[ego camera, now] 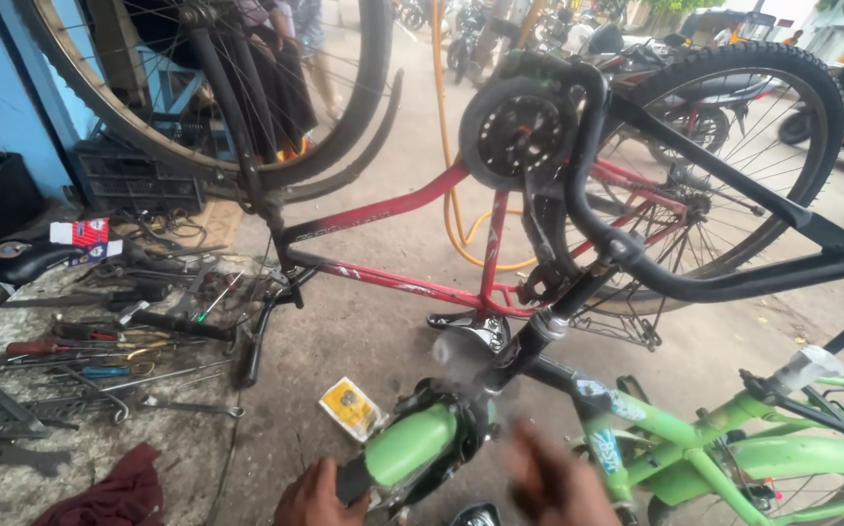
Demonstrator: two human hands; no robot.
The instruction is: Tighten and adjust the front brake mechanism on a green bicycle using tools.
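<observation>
Green bicycle [636, 448] lies low before us, its green mudguard [410, 443] at our hands; our left hand [317, 495] grips the mudguard's end; our right hand [554, 482] is blurred, grip unclear; tools [100, 341] lie unused beside the red bicycle [393, 282].
</observation>
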